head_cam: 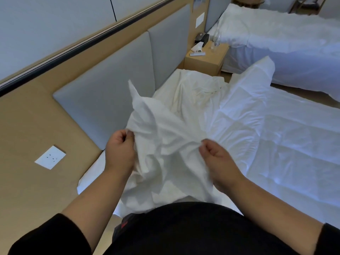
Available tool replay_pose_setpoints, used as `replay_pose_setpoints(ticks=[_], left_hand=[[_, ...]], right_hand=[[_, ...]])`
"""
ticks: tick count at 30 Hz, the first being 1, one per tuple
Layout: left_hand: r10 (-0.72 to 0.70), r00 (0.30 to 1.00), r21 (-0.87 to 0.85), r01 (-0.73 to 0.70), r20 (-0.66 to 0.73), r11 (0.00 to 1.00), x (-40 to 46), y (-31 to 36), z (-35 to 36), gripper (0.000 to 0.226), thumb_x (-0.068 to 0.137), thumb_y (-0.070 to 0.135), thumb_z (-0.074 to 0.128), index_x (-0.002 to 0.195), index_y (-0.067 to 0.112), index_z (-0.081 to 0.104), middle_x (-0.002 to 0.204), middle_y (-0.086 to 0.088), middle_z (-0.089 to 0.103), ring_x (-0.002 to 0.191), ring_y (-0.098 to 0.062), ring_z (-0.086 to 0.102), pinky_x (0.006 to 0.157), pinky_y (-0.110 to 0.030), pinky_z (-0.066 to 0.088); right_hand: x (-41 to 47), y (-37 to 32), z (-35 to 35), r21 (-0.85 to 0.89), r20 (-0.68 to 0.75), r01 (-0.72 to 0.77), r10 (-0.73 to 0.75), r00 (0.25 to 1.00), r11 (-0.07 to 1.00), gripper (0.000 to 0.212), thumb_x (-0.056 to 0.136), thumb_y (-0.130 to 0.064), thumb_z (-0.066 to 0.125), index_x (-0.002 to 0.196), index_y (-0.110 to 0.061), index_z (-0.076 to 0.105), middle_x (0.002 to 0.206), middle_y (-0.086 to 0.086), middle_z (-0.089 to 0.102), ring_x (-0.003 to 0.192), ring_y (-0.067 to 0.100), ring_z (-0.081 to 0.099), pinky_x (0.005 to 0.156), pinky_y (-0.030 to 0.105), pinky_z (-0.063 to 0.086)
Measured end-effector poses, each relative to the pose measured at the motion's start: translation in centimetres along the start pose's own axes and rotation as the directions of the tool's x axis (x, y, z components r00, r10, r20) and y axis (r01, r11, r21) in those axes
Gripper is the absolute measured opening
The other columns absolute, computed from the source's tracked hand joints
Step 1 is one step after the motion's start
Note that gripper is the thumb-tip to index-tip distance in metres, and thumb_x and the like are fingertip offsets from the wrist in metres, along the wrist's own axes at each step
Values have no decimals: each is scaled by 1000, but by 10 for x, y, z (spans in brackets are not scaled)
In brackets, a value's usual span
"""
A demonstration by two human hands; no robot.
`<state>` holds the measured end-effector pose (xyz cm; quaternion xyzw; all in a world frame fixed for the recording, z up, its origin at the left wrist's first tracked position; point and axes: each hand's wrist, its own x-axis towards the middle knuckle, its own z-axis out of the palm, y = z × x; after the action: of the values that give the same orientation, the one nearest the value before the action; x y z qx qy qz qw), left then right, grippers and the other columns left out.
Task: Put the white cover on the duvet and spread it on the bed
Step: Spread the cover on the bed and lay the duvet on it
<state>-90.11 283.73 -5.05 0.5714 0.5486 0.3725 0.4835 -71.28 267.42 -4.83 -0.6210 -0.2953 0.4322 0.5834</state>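
While both hands are working near the body, the left hand (120,150) and right hand (219,157) are each pinching bunched white cover (161,144) fabric with curled fingers, the cloth rising away from the fingertips. One duvet (276,135) is lying flat just beyond to the right, its long axis running rightward along the bed (88,179), so the right hand is sitting nearer. One second bed (285,43) is standing far right.

The cover (161,144) hangs bunched between both hands above the bed (276,144); the headboard (110,100) lies left. A nightstand (206,60) stands behind, between two beds.
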Motion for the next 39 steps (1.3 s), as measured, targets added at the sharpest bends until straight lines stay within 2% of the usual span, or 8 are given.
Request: replay_pose_setpoints(ticks=[2,5,10,21,25,32,37,39], left_hand=[[-85,996,-99,83,-12,992,5,4,3,22,92,41,60,77,26,67,76,-1,68,71,-19,59,67,-42,52],[-67,994,-111,77,90,991,2,12,17,20,93,22,60,76,26,69,81,-5,72,76,-22,63,72,-44,55],[-10,967,-83,32,254,996,-12,16,30,15,97,21,60,89,21,72,91,-1,75,89,-28,71,83,-46,58],[180,950,-94,-161,254,982,-31,9,8,31,102,14,53,86,33,72,87,12,72,84,-5,66,74,-20,51],[397,905,-68,-391,151,918,-30,13,-14,35,100,18,48,82,45,62,80,20,64,77,2,58,73,-11,45],[188,616,309,-607,765,732,-23,1,-24,12,87,44,64,93,51,57,92,27,63,90,6,59,75,-12,41],[0,827,12,-8,562,1000,-19,6,-10,11,98,23,59,97,33,65,94,10,71,83,-11,66,72,-33,50],[83,885,53,-121,457,991,-7,8,-4,25,92,21,66,109,37,57,107,17,65,84,-12,65,76,-32,52]], right_hand=[[-5,4,0,-468,336,-57,237,912,882,16,100,-22,58,85,-26,57,68,-14,51,58,4,42,57,19,37],[-1,18,3,-851,378,105,464,801,514,23,92,-43,65,108,-36,51,85,-10,58,71,6,52,67,24,42],[23,9,11,-382,62,78,-58,996,921,22,95,-30,65,112,-43,60,96,-14,63,87,-1,58,86,24,50],[46,2,49,-408,-84,98,-144,986,908,22,91,-13,61,77,-28,67,81,-17,70,76,-5,59,71,24,51],[48,1,47,-257,-136,40,-78,988,966,16,91,-19,54,89,-7,64,94,17,67,76,15,57,68,35,48],[50,-13,50,-154,-115,28,-46,992,988,16,90,-11,64,77,-19,71,80,-2,73,73,12,65,69,37,56],[54,-18,44,-97,-91,-11,2,996,995,18,92,-9,62,84,-20,74,91,5,76,89,26,72,83,50,58],[54,-18,44,-127,-46,6,-11,999,992,18,92,-9,63,85,-20,75,93,4,76,90,25,72,83,47,60]])
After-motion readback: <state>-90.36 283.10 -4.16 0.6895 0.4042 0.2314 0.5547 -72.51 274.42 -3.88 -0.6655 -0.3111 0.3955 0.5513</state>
